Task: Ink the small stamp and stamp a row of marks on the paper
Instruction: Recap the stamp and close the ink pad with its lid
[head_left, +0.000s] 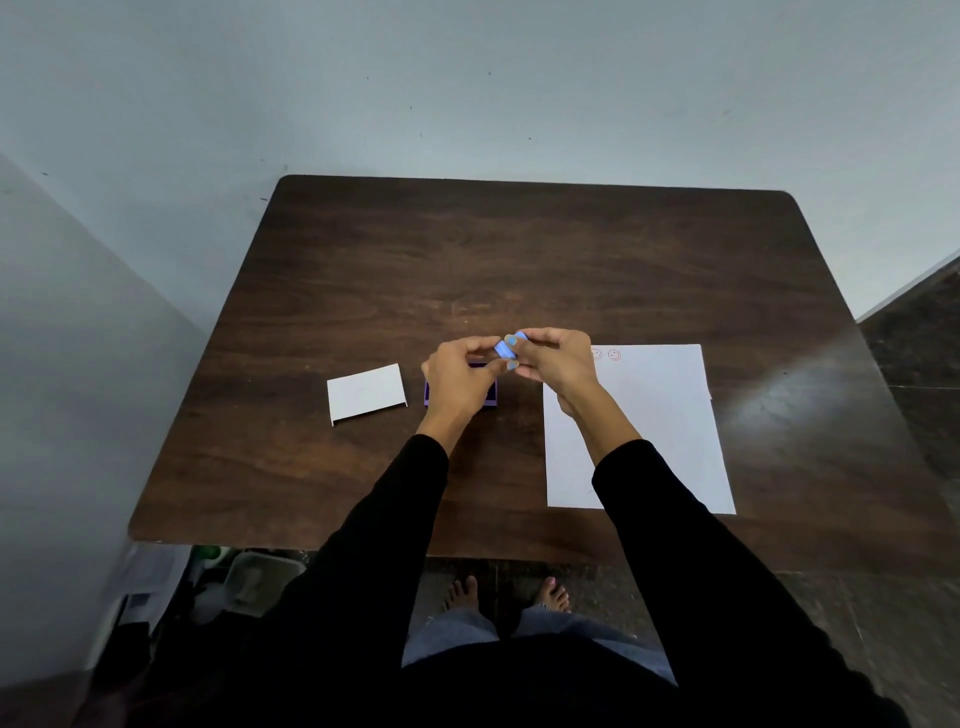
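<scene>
Small blue stamp (505, 349) pinched between both hands just above centre of the frame, raised over the worktop (519, 249). Left hand (460, 379) with fingers closed on its left side; right hand (558, 358) with fingers closed on its right end. Probably light, rigid plastic, smooth enough to slip; best held by the sides of the body, clear of the printing face. Purple ink pad (490, 397) directly below the left hand, mostly hidden by it. White paper (649, 426) at right of centre, partly under the right forearm, two red smiley marks (605, 355) along its top edge. White lid-like card (367, 393) at left of centre, well apart from the paper. Nothing between stamp and pad; forearm over the sheet a likely nuisance when extending the row.
</scene>
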